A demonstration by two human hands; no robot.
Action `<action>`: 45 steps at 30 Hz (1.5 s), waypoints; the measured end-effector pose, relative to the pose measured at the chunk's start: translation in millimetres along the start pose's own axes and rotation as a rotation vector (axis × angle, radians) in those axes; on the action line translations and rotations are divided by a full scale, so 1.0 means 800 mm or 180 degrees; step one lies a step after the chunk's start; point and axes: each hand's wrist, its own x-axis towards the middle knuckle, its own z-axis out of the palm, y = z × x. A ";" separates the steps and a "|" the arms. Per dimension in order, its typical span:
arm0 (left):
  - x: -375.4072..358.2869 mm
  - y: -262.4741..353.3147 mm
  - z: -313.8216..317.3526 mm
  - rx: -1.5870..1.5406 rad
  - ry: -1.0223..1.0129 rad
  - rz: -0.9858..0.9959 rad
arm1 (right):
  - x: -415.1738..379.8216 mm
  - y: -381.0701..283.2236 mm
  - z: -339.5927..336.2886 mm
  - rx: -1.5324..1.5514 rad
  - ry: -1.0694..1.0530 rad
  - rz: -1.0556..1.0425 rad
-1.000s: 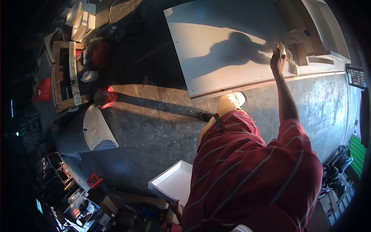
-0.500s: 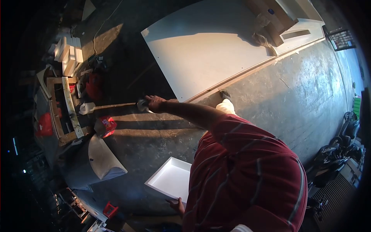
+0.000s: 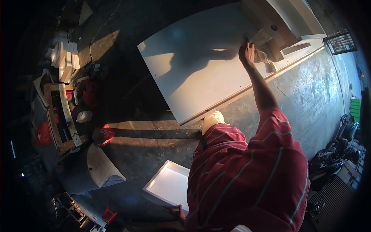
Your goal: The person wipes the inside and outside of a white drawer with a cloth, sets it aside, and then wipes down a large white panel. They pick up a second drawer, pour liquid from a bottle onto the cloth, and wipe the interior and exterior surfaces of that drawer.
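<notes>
My left hand (image 3: 178, 212) grips the near edge of a shallow white drawer-like box (image 3: 158, 187), held low at my left side, with its right part hidden behind my shirt. My right hand (image 3: 248, 55) is stretched out over a large white panel (image 3: 193, 91), fingers curled around a small dark thing that I cannot make out. Close beside that hand lies a crumpled clear plastic bag (image 3: 264, 58), next to a brown wooden piece (image 3: 275, 49) on the panel.
A stack of white boards (image 3: 68, 62) and a wooden frame (image 3: 67, 112) stand at the left. Nearby are a red bag (image 3: 105, 135) and a curved pale panel (image 3: 102, 164). A red stool (image 3: 109, 215) is lower down. Motorcycles (image 3: 332, 154) are parked at the right.
My right hand has swung from over the floor at the left, up and right to the white panel beside the plastic bag. My left hand still holds the white box.
</notes>
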 end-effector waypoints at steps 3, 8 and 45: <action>-0.014 0.011 -0.012 0.0708 -0.0088 -0.0059 | 0.001 0.040 0.051 -0.1213 -0.1600 0.0759; -0.006 0.061 -0.024 0.0682 -0.0335 -0.0169 | -0.152 -0.256 0.120 0.0901 -0.1303 -0.0602; 0.024 0.135 -0.075 0.0508 -0.0143 -0.0275 | -0.067 -0.034 0.079 -0.0419 -0.1115 -0.0777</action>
